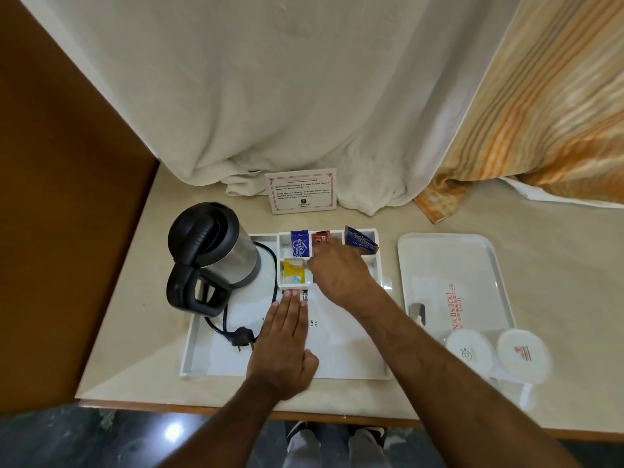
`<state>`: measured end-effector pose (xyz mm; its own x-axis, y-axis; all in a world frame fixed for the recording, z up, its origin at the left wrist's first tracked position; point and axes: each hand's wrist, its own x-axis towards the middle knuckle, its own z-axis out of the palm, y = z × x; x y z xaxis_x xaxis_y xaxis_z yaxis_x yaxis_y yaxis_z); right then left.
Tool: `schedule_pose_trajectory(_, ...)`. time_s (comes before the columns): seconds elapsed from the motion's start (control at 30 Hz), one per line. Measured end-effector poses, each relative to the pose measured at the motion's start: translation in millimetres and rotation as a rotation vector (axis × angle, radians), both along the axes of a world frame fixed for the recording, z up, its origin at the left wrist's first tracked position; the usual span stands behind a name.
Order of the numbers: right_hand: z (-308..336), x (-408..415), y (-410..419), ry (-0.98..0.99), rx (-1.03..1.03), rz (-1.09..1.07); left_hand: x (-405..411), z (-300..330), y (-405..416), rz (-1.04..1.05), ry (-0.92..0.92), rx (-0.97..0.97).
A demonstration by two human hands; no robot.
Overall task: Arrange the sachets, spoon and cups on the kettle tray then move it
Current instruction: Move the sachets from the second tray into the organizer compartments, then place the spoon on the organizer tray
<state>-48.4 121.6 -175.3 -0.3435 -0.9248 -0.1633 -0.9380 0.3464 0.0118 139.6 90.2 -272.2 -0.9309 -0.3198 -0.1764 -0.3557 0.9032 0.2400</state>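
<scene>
my left hand (283,346) lies flat, fingers together, on the white kettle tray (199,336), while my right hand (341,271) reaches over its sachet compartments, grip hidden from me, cups (521,354) apart on the side tray (472,251).

The white kettle tray (202,352) lies at frame centre. In its upper compartments stand blue (300,247), red (320,239), dark-blue (358,239) and yellow (293,272) sachets. Two white cups (470,349) sit at lower right on a separate tray, with the spoon (416,312) just left of them.
</scene>
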Motion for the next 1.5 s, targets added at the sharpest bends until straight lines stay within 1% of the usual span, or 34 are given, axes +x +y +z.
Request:
schedule_pose_trajectory(0.1,-3,7,-5,0.087,0.041,0.034,0,0,0,0.002,0.007,0.001)
schedule_pose_trajectory(0.17,-9,5,-1,0.047,-0.03,-0.018,0,0,0,0.002,0.007,-0.002)
schedule_pose_trajectory(0.27,-13,-4,10,-0.118,-0.21,-0.182,0,0,1,-0.002,0.001,-0.011)
schedule_pose_trajectory(0.37,-2,-13,29,-0.314,-0.403,-0.356,0,0,2,0.003,-0.013,-0.01)
schedule_pose_trajectory(0.4,3,-16,40,-0.34,-0.513,-0.411,1,0,2,0.007,-0.017,-0.008)
schedule_pose_trajectory(0.43,7,-19,54,-0.312,-0.613,-0.475,0,0,2,0.011,-0.022,-0.006)
schedule_pose_trajectory(0.47,10,-24,72,-0.255,-0.656,-0.551,0,0,2,0.014,-0.025,-0.005)
schedule_pose_trajectory(0.5,13,-30,90,-0.193,-0.606,-0.625,0,1,1,0.013,-0.026,-0.007)
schedule_pose_trajectory(0.53,14,-38,107,-0.145,-0.454,-0.681,0,1,1,0.01,-0.025,-0.01)
schedule_pose_trajectory(0.57,14,-46,121,-0.132,-0.238,-0.712,0,1,2,0.007,-0.025,-0.012)
schedule_pose_trajectory(0.6,13,-52,130,-0.155,-0.021,-0.722,0,2,1,0.005,-0.026,-0.01)
schedule_pose_trajectory(0.63,12,-55,136,-0.211,0.15,-0.721,0,3,2,0.003,-0.026,-0.004)
schedule_pose_trajectory(0.67,9,-56,138,-0.276,0.255,-0.716,0,3,2,0.004,-0.027,0.0)
schedule_pose_trajectory(0.7,6,-57,138,-0.331,0.295,-0.711,1,4,1,0.006,-0.027,0.0)
schedule_pose_trajectory(0.87,-2,-66,138,-0.513,0.224,-0.705,0,5,2,0.009,-0.01,-0.005)
schedule_pose_trajectory(1.03,15,-69,131,-0.672,-0.047,-0.619,-1,4,2,0.004,-0.018,-0.015)
schedule_pose_trajectory(1.13,11,-48,109,-0.72,-0.101,-0.597,0,4,1,-0.001,-0.022,-0.013)
schedule_pose_trajectory(1.2,-1,-34,100,-0.728,-0.137,-0.663,0,4,2,0.002,-0.028,-0.013)
schedule_pose_trajectory(1.27,-11,-25,98,-0.713,-0.237,-0.767,0,5,2,0.004,-0.025,-0.01)
schedule_pose_trajectory(1.37,-21,-15,96,-0.618,-0.363,-0.842,-1,5,2,0.001,-0.014,-0.02)
schedule_pose_trajectory(1.43,-27,-7,93,-0.543,-0.378,-0.841,-1,6,2,-0.002,-0.01,-0.022)
schedule_pose_trajectory(1.5,-31,0,91,-0.463,-0.346,-0.828,-1,6,3,0.0,-0.008,-0.025)
